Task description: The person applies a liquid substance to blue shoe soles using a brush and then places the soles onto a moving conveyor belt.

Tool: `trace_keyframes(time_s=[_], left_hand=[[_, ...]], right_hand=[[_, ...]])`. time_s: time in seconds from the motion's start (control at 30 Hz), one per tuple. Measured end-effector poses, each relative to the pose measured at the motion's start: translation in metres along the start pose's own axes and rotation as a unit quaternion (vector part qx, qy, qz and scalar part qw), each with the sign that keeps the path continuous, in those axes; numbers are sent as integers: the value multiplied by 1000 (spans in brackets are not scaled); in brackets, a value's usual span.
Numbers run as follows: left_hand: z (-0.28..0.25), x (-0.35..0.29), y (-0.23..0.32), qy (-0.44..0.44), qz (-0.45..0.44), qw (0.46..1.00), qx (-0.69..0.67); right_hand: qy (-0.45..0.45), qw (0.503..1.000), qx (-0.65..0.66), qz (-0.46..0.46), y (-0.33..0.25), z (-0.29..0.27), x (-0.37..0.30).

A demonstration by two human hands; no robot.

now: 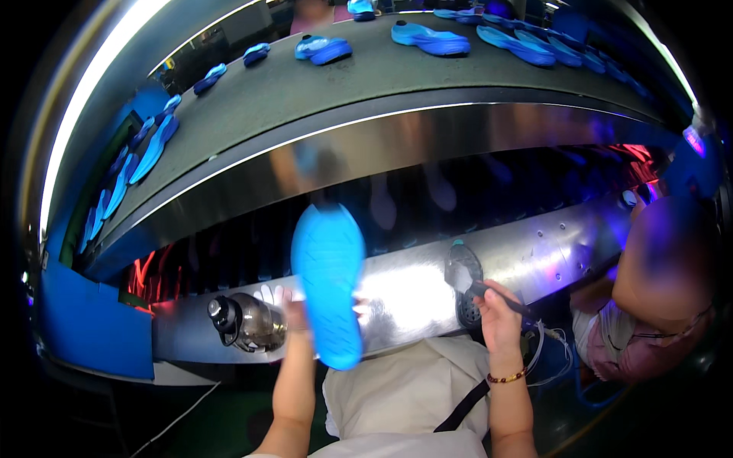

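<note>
My left hand [297,313] grips a bright blue shoe sole [330,267], held up with its patterned face in view. The fingers wrap round behind it, with fingertips showing at its right edge. In my closed right hand [499,324] is a black-handled brush [513,301]. Its tip reaches the dark shoe-shaped piece [469,311] on the metal ledge; this piece has a pale patch and small holes at its near end. A dark, see-through water bottle [258,324] lies on its side on the ledge, beside my left hand.
Behind the shiny metal ledge [405,286] runs a dark recess with red glow at both ends. Above it, a green conveyor belt [366,84] carries several blue soles and shoe parts [429,38]. Another person [649,290] is close on my right. Pale cables [563,355] hang beside my right hand.
</note>
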State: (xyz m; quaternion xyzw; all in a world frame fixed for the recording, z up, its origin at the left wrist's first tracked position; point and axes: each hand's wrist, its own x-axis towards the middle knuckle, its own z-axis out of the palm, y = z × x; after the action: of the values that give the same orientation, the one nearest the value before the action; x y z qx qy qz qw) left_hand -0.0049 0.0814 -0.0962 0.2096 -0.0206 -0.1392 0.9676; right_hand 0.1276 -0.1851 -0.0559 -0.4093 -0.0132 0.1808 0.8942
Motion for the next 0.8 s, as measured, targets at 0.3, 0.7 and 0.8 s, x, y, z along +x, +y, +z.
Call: trace_keyframes(time_s=[0.3, 0.7, 0.8], left_hand=[[30, 57, -82, 90, 40, 994, -36], [29, 57, -68, 280, 152, 948, -7], [20, 44, -43, 217, 147, 964, 47]], right_hand=[[-131, 959, -249, 32, 7, 30, 4], [-265, 758, -518, -295, 36, 68, -25], [-339, 749, -522, -227, 24, 48, -40]])
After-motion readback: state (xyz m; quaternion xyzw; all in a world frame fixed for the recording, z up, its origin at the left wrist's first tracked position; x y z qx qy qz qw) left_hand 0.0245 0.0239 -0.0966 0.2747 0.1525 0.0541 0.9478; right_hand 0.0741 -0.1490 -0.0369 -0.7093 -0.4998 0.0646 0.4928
